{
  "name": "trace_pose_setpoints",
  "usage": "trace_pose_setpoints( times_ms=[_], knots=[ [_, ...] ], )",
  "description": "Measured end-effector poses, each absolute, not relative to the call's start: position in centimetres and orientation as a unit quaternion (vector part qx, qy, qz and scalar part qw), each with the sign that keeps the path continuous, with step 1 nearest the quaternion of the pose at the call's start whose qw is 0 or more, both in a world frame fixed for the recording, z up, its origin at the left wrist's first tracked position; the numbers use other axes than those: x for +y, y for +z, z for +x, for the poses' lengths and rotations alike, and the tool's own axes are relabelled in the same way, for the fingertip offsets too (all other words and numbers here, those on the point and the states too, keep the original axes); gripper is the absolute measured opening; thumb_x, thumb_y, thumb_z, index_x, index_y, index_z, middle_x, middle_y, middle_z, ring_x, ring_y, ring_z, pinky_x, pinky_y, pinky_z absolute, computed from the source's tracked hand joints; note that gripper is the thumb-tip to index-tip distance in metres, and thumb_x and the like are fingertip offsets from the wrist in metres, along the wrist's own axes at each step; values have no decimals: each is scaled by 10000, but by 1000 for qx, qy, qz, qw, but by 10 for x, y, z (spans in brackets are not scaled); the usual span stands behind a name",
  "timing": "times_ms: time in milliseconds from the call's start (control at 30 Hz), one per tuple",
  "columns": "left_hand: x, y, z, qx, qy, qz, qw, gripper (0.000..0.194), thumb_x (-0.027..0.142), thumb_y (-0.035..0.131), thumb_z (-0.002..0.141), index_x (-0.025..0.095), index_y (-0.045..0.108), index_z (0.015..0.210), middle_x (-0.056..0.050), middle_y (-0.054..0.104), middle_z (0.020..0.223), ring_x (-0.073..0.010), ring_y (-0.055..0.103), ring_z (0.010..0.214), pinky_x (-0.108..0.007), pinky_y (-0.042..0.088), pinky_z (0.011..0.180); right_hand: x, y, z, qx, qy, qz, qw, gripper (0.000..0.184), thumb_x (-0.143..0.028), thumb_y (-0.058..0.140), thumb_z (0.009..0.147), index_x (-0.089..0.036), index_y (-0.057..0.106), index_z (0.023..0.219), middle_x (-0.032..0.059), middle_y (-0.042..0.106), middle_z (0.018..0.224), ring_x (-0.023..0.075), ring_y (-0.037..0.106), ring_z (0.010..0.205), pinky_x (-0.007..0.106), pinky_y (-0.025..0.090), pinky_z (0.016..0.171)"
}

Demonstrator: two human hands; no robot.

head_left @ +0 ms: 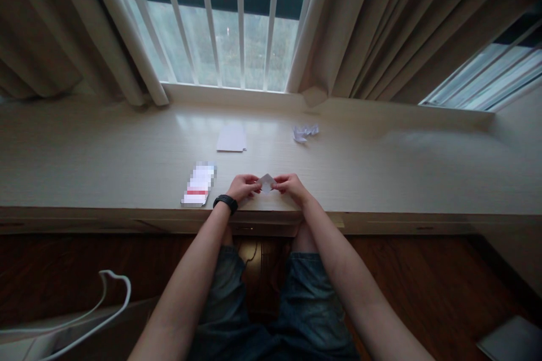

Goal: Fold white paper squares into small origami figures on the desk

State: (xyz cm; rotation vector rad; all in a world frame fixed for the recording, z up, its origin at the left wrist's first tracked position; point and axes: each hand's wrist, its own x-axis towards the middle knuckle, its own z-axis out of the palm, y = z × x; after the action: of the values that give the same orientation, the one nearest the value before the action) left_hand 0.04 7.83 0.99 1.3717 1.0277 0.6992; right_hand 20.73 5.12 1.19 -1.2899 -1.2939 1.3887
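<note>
A small paper [267, 180] is pinched by the left hand [244, 186] and the right hand [292, 185], on the near side of the paper stack [231, 139] — apparently part-folded; folded pieces [301, 134] are set right of that stack, itself seemingly left unfolded.

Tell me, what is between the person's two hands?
A small white paper, pinched at its sides by the left hand and the right hand; the head view shows it.

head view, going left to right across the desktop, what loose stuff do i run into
Phone with a lit screen → stack of white paper → small folded paper held up in the middle → crumpled-looking white paper
</note>
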Motion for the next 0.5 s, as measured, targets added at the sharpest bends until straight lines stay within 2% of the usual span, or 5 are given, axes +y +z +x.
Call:
trace_pose_setpoints(
  times_ms=[200,367,500],
  knots=[
    [77,14,1,430,269,626,592,377,364,716,673,104,689,945,-67,678,714,-144,611,615,-209,416,481,51,11,207,-521,548,-512,407,306,-319,708,552,-135,756,792,22,650,628,86,429,526,234,298,495],
    [77,12,0,437,280,617,591,301,340,712,660,109,719,853,-52,676,710,-119,576,583,-213,409,502,50,10,207,-515,550,-509,417,400,-315,721,548,-140,753,907,30,677,677,88,450,538,229,311,498],
    [76,12,0,446,285,605,595,270,314,717,646,110,727,823,-52,672,691,-110,559,557,-213,403,499,50,9,207,-506,556,-506,424,332,-276,724,537,-141,761,837,44,690,687,97,476,556,227,325,504]
  ],
)
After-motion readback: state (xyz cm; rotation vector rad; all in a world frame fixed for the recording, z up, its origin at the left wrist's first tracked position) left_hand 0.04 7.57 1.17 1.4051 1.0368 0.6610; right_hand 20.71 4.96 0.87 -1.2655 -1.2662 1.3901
